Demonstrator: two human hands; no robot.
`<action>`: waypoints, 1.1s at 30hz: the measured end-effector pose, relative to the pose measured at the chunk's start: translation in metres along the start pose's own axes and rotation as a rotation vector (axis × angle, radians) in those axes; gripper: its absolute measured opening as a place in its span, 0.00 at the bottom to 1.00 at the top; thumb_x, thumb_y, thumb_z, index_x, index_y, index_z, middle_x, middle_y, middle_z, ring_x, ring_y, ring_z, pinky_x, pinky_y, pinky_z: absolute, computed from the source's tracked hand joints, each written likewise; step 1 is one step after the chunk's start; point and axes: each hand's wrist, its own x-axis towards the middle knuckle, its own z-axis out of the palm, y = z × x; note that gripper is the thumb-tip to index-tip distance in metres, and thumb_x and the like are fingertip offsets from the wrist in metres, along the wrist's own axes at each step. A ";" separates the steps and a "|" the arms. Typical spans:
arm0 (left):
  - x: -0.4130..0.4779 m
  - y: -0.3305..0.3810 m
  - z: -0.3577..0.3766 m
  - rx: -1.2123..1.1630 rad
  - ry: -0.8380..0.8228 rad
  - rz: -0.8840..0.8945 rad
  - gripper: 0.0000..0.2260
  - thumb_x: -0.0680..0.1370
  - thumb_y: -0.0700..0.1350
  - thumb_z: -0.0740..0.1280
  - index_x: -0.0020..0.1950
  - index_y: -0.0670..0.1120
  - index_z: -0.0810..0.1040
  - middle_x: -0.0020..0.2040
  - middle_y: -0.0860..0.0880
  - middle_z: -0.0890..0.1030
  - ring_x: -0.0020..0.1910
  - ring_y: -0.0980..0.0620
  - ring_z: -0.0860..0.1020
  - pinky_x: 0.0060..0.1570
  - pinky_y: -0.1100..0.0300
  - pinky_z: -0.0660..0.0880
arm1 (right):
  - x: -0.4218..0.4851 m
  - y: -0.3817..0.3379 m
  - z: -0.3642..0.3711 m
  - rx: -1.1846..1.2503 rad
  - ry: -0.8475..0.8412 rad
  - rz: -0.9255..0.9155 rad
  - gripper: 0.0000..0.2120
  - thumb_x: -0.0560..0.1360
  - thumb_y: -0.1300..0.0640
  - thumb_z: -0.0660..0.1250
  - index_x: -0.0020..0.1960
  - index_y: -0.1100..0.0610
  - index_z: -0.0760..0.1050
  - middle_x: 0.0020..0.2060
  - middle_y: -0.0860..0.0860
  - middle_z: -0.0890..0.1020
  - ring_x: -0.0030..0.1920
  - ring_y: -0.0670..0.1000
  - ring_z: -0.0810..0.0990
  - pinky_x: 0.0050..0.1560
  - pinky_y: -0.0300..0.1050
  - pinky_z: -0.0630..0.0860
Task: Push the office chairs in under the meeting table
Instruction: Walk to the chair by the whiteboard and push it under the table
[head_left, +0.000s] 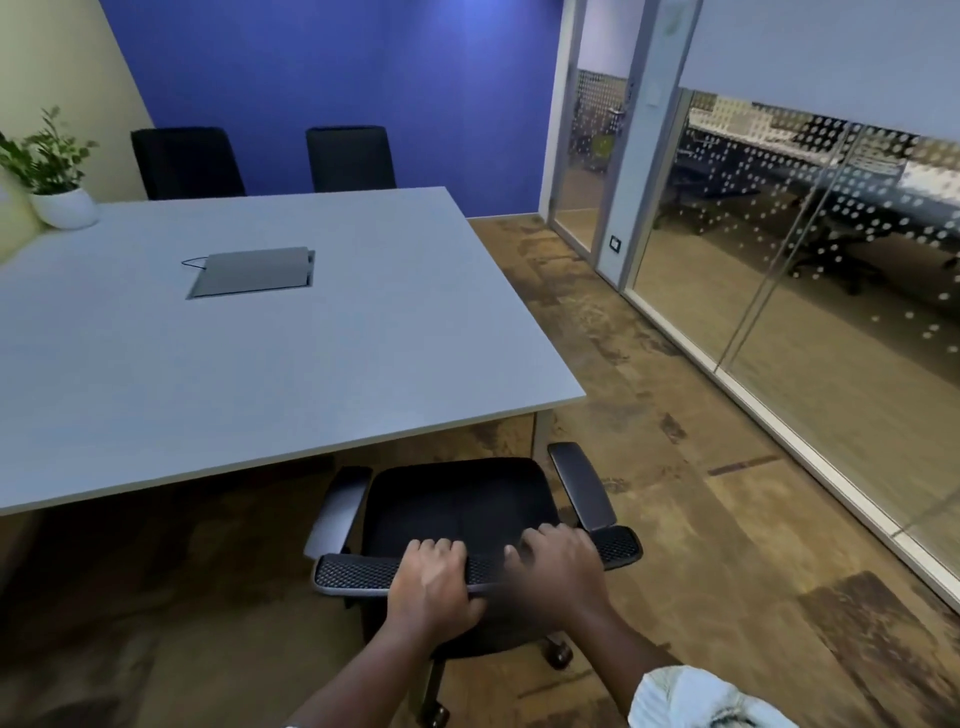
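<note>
A black office chair (457, 499) with a mesh backrest and grey armrests stands just in front of me, at the near right corner of the grey meeting table (270, 353). Its seat faces the table edge and lies outside it. My left hand (431, 582) grips the top of the backrest near its middle. My right hand (556, 566) grips the same top edge further right and looks blurred. Two more black chairs (187, 161) (350, 158) stand at the table's far side, against the blue wall.
A potted plant (60, 182) sits at the table's far left corner, and a grey cable hatch (252, 270) is set in the tabletop. A glass partition (779, 260) with a door runs along the right. Brown carpet lies between table and glass.
</note>
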 end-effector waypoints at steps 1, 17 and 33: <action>0.001 -0.001 -0.002 0.015 0.000 0.001 0.26 0.70 0.67 0.56 0.56 0.49 0.75 0.53 0.48 0.80 0.53 0.46 0.77 0.60 0.51 0.68 | 0.002 -0.001 -0.001 0.011 0.002 -0.009 0.21 0.78 0.38 0.55 0.39 0.52 0.76 0.34 0.49 0.77 0.38 0.53 0.76 0.43 0.50 0.71; 0.097 -0.082 -0.012 0.037 -0.048 -0.095 0.26 0.73 0.65 0.61 0.59 0.47 0.75 0.55 0.46 0.80 0.55 0.45 0.77 0.61 0.49 0.67 | 0.143 -0.031 0.020 0.036 -0.123 -0.076 0.22 0.79 0.39 0.51 0.42 0.52 0.75 0.38 0.49 0.78 0.42 0.53 0.76 0.49 0.52 0.71; 0.200 -0.116 -0.013 -0.020 -0.027 -0.146 0.23 0.74 0.65 0.62 0.54 0.46 0.75 0.50 0.46 0.80 0.50 0.44 0.77 0.56 0.48 0.68 | 0.252 -0.018 0.044 0.029 -0.118 -0.063 0.27 0.79 0.40 0.44 0.51 0.52 0.80 0.46 0.49 0.83 0.50 0.52 0.78 0.60 0.51 0.68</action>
